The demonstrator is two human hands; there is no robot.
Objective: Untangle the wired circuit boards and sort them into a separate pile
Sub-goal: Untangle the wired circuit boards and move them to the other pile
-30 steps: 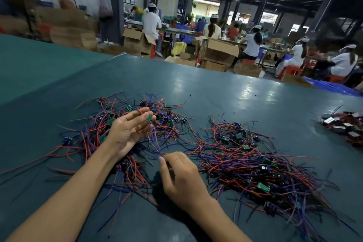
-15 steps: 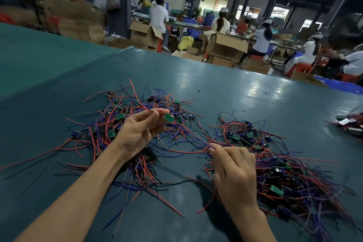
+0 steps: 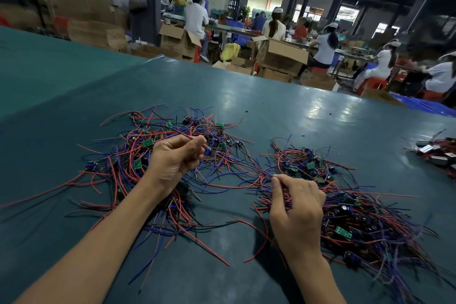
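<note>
Head view of a sorting bench. Two groups of wired circuit boards lie on the teal table (image 3: pixel 246 96): a loose tangle (image 3: pixel 118 163) on the left and a denser heap (image 3: pixel 365 219) on the right, the latter judged to be the sorted pile. The left hand (image 3: pixel 172 163) is closed in a pinch above the tangle, thumb against forefinger, with the other fingers curled. The right hand (image 3: pixel 298 207) is likewise curled at the near-left edge of the heap. A red-and-blue lead (image 3: pixel 237 163) is stretched between them, one end pinched by each hand. The step in hand is judged to be the drawing of one unit free. This is best done with the left pinch used as an anchor while the lead is drawn slowly along its own line, so that crossing wires are slipped off rather than dragged. Where resistance is felt, the pull should be eased and the snag lifted clear, since solder joints could be strained. No brand, label or writing can be read: any print on the green boards (image 3: pixel 147 142) is too small, and no legible marking is shown on the cartons (image 3: pixel 281 54) behind.
</note>
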